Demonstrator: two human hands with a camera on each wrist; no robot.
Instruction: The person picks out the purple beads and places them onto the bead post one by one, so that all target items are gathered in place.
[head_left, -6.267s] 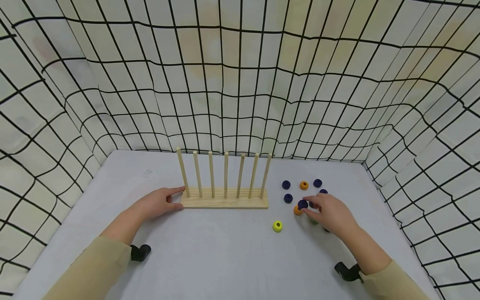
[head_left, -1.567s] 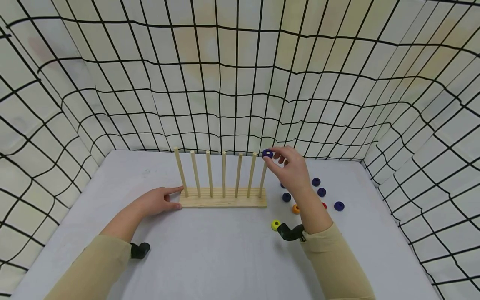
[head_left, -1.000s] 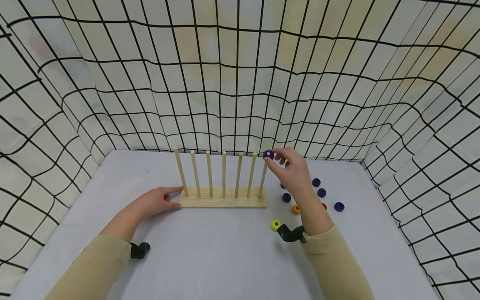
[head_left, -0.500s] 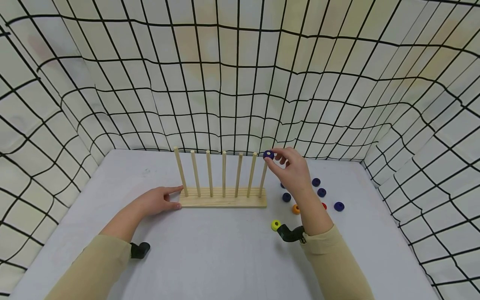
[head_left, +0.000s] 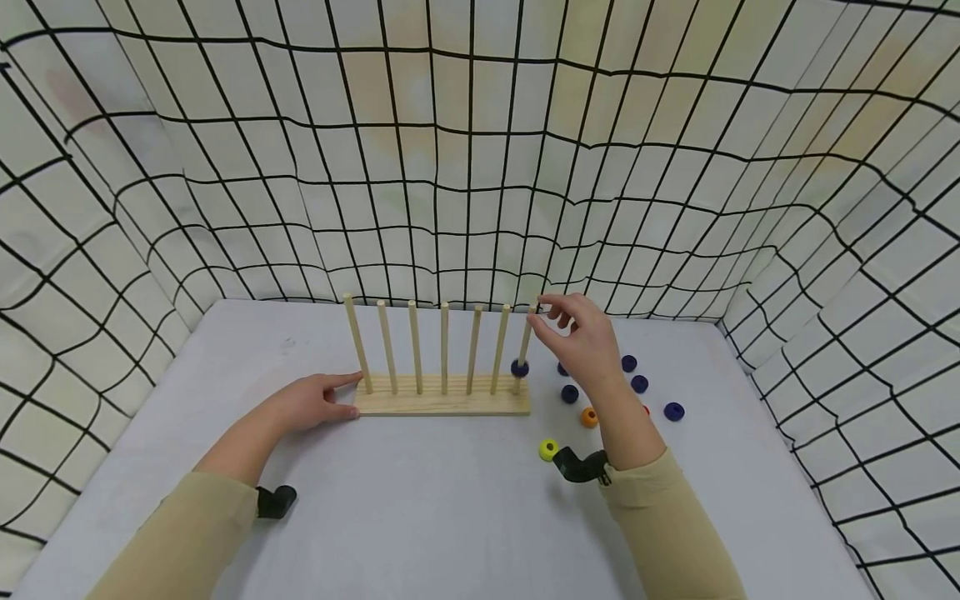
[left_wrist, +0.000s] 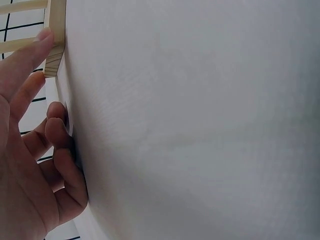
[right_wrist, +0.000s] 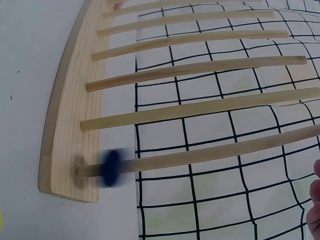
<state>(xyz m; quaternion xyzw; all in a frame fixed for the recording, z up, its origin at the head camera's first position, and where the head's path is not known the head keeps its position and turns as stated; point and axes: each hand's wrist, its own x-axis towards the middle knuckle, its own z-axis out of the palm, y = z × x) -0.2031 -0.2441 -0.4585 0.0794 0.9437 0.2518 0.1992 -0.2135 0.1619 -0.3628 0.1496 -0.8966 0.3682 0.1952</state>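
Observation:
A wooden peg rack (head_left: 442, 403) with several upright pegs stands on the white table. My left hand (head_left: 318, 402) holds its left end between thumb and index finger; in the left wrist view the other fingers (left_wrist: 70, 180) curl against the table. On the rightmost peg (head_left: 527, 337) is a dark blue bead (head_left: 520, 368), low down just above the base and blurred in the right wrist view. My right hand (head_left: 577, 337) stays at the top of that peg, thumb and index finger parted, with nothing held. Only its fingertips (right_wrist: 315, 192) show in the right wrist view.
Right of the rack lie loose beads: a yellow one (head_left: 549, 450), an orange one (head_left: 589, 417) and several dark blue ones, such as the bead (head_left: 674, 412) farthest right. My right forearm hides part of them. Black netting (head_left: 480, 167) surrounds the table's back and sides.
My right hand carried a dark blue bead from the pile to the top of the rightmost peg and has let go of it; the bead has dropped down the peg. The left hand keeps its place.

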